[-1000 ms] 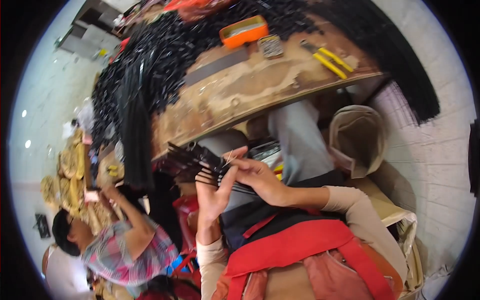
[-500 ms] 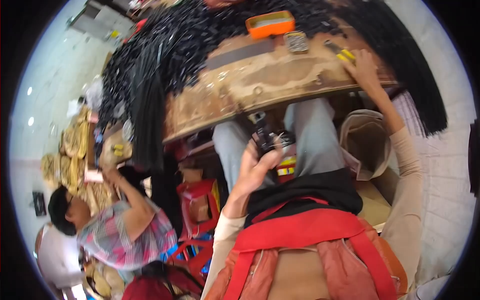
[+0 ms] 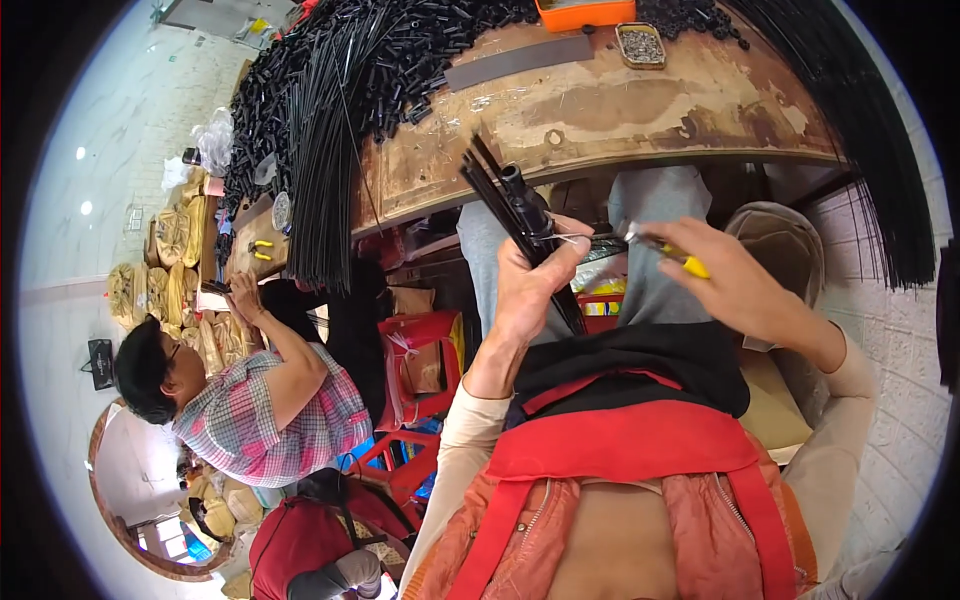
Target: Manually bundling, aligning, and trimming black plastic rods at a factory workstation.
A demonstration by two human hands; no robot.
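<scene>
In front of my lap, my left hand (image 3: 530, 290) is closed around several thin black rods (image 3: 484, 180) and a black tubular fitting (image 3: 520, 192). They tilt up toward the table edge, and their lower ends come out below the hand. A thin pale wire (image 3: 571, 238) crosses by the thumb. My right hand (image 3: 735, 280) grips yellow-handled pliers (image 3: 690, 265), fingers wrapped round the handles. The pliers' head, blurred by motion, points at the left hand, close to a dark strand running from the fitting. Whether the jaws hold that strand I cannot tell.
On the wooden table (image 3: 620, 120) lie a heap of black tubular parts (image 3: 400, 70), a flat grey strip (image 3: 520, 62), an orange box (image 3: 588, 14) and a small tray of metal bits (image 3: 640, 46). Long black rods (image 3: 880, 170) overhang at right. A co-worker (image 3: 270, 400) sits left.
My right hand has lifted the pliers off the table and brought them beside my left hand. The rods and fitting now show more fully, and my view has shifted slightly.
</scene>
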